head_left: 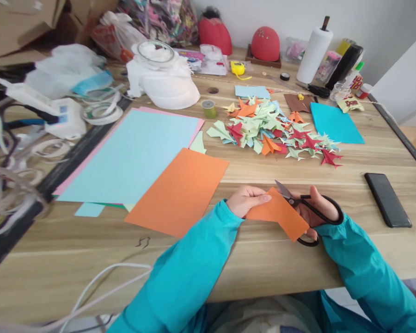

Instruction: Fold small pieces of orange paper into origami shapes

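My left hand (247, 200) pinches the upper left part of a small orange paper piece (293, 222) between thumb and fingers. Black-handled scissors (291, 201) are in my right hand (317, 208), its fingers in the loops and the blades spread at the paper. One blade shows above the paper; the other is hidden by it. A larger orange sheet (180, 194) lies left of my hands, overlapping a light blue sheet (135, 152) with pink paper beneath. Beyond my hands is a heap of folded paper shapes (263, 122) in green, red, orange and blue.
A phone (387, 200) lies at the right. Blue paper (336, 122), a thread spool (208, 108) and a yellow tape measure (237, 68) are farther back. A white cap (169, 81) stands behind the sheets. Cables (17, 171) crowd the left, and a white cord (107, 273) crosses the front.
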`<state>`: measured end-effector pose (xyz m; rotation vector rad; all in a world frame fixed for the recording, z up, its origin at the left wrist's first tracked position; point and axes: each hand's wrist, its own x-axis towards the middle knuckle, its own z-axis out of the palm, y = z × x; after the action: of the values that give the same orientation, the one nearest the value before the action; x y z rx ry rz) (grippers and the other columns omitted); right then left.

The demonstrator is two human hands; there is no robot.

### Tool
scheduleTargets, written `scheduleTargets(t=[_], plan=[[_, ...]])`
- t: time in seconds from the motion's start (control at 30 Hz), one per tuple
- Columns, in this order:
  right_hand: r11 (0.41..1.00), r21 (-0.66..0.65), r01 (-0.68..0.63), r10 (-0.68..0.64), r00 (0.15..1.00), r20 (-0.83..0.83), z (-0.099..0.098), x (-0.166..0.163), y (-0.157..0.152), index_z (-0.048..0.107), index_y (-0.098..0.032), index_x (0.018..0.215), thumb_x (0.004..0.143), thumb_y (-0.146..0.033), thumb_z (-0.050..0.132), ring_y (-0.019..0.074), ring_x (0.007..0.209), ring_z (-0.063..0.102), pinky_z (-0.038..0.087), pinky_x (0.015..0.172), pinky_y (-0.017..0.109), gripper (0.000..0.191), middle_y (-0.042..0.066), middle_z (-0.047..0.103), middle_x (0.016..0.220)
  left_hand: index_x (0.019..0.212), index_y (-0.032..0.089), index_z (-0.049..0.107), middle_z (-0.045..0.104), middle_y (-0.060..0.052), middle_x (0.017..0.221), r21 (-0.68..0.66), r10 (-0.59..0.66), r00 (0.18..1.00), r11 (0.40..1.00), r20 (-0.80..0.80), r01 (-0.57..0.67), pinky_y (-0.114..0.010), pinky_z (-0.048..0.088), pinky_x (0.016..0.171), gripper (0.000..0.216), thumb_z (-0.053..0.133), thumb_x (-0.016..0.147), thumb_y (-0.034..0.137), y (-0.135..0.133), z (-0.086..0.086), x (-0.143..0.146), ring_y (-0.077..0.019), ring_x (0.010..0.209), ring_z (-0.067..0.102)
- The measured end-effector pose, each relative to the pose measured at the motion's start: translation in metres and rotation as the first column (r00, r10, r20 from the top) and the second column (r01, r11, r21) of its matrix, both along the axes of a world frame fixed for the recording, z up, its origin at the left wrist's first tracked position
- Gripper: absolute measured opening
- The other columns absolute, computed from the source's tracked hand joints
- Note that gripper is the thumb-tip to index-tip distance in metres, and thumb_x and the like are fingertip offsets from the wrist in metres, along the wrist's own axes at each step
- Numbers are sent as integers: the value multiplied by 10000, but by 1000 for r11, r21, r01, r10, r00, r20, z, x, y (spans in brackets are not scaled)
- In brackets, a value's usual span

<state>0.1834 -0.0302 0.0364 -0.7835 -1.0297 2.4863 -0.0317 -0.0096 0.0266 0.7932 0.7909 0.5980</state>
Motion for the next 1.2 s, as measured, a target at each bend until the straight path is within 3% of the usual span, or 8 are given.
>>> scheduleTargets(t=[0.23,0.47,0.77,0.97,1.2], plan=[[1000,7,-17,18,1000,-8,-1,1,2,71,-152,1377,765,-697,33,77,284,411,296,299,168,821,12,584,553,732,95,689,697,-88,757,10,38,999,999,-12,-38,-282,480,695,297,733,563,335,1,-2,1,-162,675,633],[999,32,21,-23,999,49,3,3,2,200,-138,1349,746,-720,47,67,286,376,261,286,167,851,12,568,543,727,99,688,694,-78,727,-19,66,998,998,4,-66,-279,479,663,309,749,539,337,1,-4,0,-159,644,627],[999,-20,-40,40,999,-5,0,0,-1,236,-158,1322,761,-706,65,73,288,406,274,286,161,803,12,582,550,710,98,690,694,-80,722,-18,-14,1000,1000,25,15,-271,474,668,301,745,545,343,-1,-4,1,-152,648,626],[1000,-24,19,-19,1000,-12,1,0,0,199,-198,1341,770,-691,43,47,275,364,258,290,154,770,23,606,634,696,94,688,690,-74,701,-9,3,1000,1000,16,-3,-260,468,638,290,745,550,337,0,-2,2,-141,617,615],[999,20,42,-43,998,44,7,-4,1,307,-208,1292,747,-721,105,55,264,357,233,282,160,774,20,592,600,694,100,692,692,-68,687,-10,15,1000,1000,10,-15,-247,476,620,311,751,526,354,0,0,1,-143,620,623]])
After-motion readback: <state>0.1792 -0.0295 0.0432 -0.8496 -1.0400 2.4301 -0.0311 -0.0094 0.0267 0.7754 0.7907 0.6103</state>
